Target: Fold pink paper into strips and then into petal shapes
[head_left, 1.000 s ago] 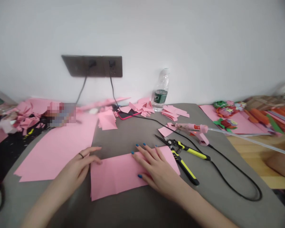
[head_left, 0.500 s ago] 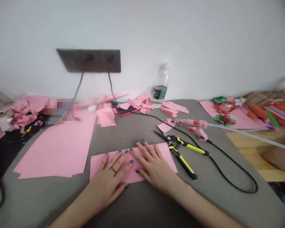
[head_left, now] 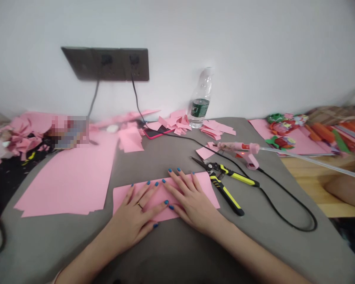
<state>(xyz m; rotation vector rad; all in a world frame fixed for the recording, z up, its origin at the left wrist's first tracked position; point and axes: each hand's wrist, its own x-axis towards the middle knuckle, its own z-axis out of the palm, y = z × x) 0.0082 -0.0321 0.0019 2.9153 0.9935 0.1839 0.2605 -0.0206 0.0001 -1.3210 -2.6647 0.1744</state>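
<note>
A folded pink paper sheet (head_left: pixel 207 190) lies on the grey table (head_left: pixel 171 157) in front of me. My left hand (head_left: pixel 136 215) rests flat on the sheet's left half, fingers spread, a ring on one finger. My right hand (head_left: pixel 189 199) lies flat on the right half, fingers stretched toward the far edge. Both hands press on the paper and hold nothing. Yellow-and-black shears (head_left: pixel 225 187) lie just right of my right hand.
A stack of large pink sheets (head_left: pixel 68 179) lies to the left. A pink glue gun (head_left: pixel 242 152) with a black cord (head_left: pixel 284 207) sits to the right. Pink paper scraps (head_left: pixel 177 124), a phone, a water bottle (head_left: pixel 200 100) and wall sockets stand at the back. Another person's arm (head_left: pixel 346 193) is at far right.
My left hand moved from the paper's left edge onto the sheet and now lies flat beside my right hand. The sheet appears narrower than one second ago, as if folded over.
</note>
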